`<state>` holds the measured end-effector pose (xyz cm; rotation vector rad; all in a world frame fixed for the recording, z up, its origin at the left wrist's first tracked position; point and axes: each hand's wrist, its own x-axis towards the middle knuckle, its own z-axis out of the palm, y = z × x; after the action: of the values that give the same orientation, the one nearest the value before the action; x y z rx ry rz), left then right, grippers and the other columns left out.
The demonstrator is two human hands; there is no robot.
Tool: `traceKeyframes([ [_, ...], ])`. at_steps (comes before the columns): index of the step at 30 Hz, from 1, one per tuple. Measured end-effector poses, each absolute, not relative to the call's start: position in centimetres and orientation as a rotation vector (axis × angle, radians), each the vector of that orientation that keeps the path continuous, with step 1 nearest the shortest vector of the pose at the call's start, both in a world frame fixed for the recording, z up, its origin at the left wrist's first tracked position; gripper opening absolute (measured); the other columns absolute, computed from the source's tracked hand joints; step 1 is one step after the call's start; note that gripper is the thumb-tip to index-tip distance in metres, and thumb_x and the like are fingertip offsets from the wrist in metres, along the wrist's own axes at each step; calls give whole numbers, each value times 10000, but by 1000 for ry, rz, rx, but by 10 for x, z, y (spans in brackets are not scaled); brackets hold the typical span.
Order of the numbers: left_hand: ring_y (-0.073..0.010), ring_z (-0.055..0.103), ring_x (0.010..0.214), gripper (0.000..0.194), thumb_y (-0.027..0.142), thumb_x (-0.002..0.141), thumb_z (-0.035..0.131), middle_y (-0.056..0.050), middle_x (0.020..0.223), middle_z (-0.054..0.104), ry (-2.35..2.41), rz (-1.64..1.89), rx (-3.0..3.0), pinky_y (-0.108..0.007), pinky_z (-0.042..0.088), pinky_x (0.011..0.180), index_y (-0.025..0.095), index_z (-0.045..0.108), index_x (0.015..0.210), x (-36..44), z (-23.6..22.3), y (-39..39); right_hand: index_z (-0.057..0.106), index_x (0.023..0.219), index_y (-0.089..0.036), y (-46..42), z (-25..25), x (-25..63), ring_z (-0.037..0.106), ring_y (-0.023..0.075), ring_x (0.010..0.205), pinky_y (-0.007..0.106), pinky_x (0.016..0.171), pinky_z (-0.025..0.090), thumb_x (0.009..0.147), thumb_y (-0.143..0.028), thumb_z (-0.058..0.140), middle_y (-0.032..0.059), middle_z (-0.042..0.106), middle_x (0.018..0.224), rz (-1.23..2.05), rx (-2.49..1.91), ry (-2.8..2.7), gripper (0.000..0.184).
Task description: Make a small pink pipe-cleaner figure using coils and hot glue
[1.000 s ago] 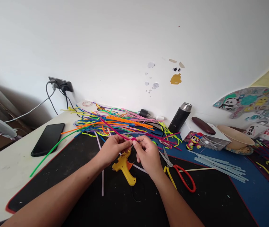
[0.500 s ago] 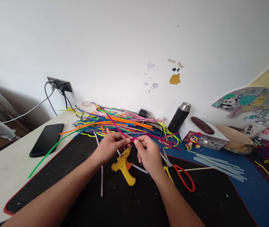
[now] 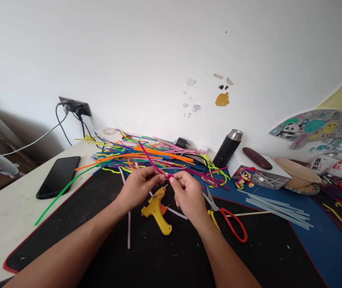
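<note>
A magenta pipe cleaner (image 3: pixel 148 157) is pinched between my two hands over the black mat. My left hand (image 3: pixel 142 184) grips it near its lower part, and its free end points up and left toward the pile. My right hand (image 3: pixel 187 195) pinches a small magenta coil (image 3: pixel 169 176) at the near end, fingers curled. Just below the hands lies a yellow hot glue gun (image 3: pixel 157 212), its nozzle close under my fingertips. Red-handled scissors (image 3: pixel 229 222) rest to the right of my right hand, blades partly apart.
Behind the hands spreads a pile of colourful pipe cleaners (image 3: pixel 123 154). A black phone (image 3: pixel 58 177) lies at left. On the right are a black thermos (image 3: pixel 228 150), a small figure (image 3: pixel 245 177), a white box (image 3: pixel 274 178), a bowl (image 3: pixel 297 172) and translucent glue sticks (image 3: pixel 279 211).
The free end of the pipe cleaner has swung slightly to the right and up. Both hands stay in nearly the same place, still holding it.
</note>
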<state>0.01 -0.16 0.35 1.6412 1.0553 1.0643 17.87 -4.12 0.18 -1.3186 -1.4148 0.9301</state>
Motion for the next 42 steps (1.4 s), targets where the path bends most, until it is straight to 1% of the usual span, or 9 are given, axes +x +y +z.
traceKeyframes([
  [4, -163, 611, 680, 248, 395, 925, 631, -2, 728, 699, 1080, 1061, 1803, -244, 460, 628, 196, 719, 806, -1, 4, -2, 589, 874, -227, -40, -2, 179, 411, 108, 351, 240, 401, 288, 960, -450, 593, -81, 483, 503, 857, -1353, -1481, 239],
  [9, -165, 601, 678, 296, 432, 957, 594, -1, 726, 680, 1086, 995, 1848, -248, 449, 636, 193, 685, 809, -3, 5, -2, 593, 876, -228, -40, -3, 179, 417, 113, 358, 243, 405, 307, 964, -457, 584, -82, 481, 494, 840, -1362, -1470, 245],
  [13, -165, 579, 665, 341, 484, 953, 597, -2, 707, 663, 1067, 958, 1809, -254, 440, 627, 193, 669, 790, -2, 5, -2, 589, 874, -231, -40, -1, 178, 419, 116, 351, 243, 395, 322, 958, -478, 599, -83, 482, 483, 880, -1344, -1418, 261],
  [21, -163, 561, 637, 386, 534, 926, 628, -5, 675, 652, 1059, 946, 1781, -252, 437, 596, 193, 669, 750, -4, 9, -2, 585, 863, -234, -41, 1, 178, 418, 116, 347, 242, 386, 313, 952, -468, 604, -79, 483, 481, 881, -1343, -1419, 251],
  [26, -161, 563, 643, 396, 554, 908, 653, -9, 690, 653, 1032, 949, 1733, -252, 439, 607, 181, 690, 780, -6, 7, 2, 591, 882, -230, -40, -2, 179, 406, 110, 351, 244, 389, 289, 961, -456, 592, -82, 480, 503, 876, -1347, -1464, 239],
  [30, -154, 545, 635, 372, 524, 925, 639, -2, 683, 636, 1031, 963, 1732, -252, 427, 605, 182, 681, 785, -7, 5, 3, 595, 879, -228, -41, -1, 179, 401, 106, 364, 243, 393, 270, 973, -445, 574, -75, 488, 527, 883, -1343, -1505, 238],
  [34, -167, 591, 691, 316, 461, 937, 621, -12, 731, 674, 1021, 1003, 1806, -258, 455, 657, 188, 684, 791, -7, 7, 2, 600, 852, -234, -40, -3, 179, 395, 114, 373, 246, 407, 263, 968, -429, 571, -74, 472, 509, 851, -1355, -1551, 228],
  [39, -182, 635, 734, 272, 422, 951, 601, -17, 782, 723, 1061, 997, 1958, -257, 466, 680, 202, 714, 838, -6, 9, 0, 623, 840, -240, -38, -8, 181, 353, 127, 420, 261, 444, 229, 968, -386, 562, -75, 416, 510, 728, -1387, -1648, 203],
  [42, -186, 646, 756, 241, 403, 963, 596, -18, 815, 731, 1057, 987, 2027, -256, 465, 695, 216, 719, 874, -6, 7, 1, 607, 815, -243, -36, -10, 182, 353, 137, 463, 273, 477, 233, 957, -336, 566, -72, 399, 529, 638, -1383, -1720, 174],
])
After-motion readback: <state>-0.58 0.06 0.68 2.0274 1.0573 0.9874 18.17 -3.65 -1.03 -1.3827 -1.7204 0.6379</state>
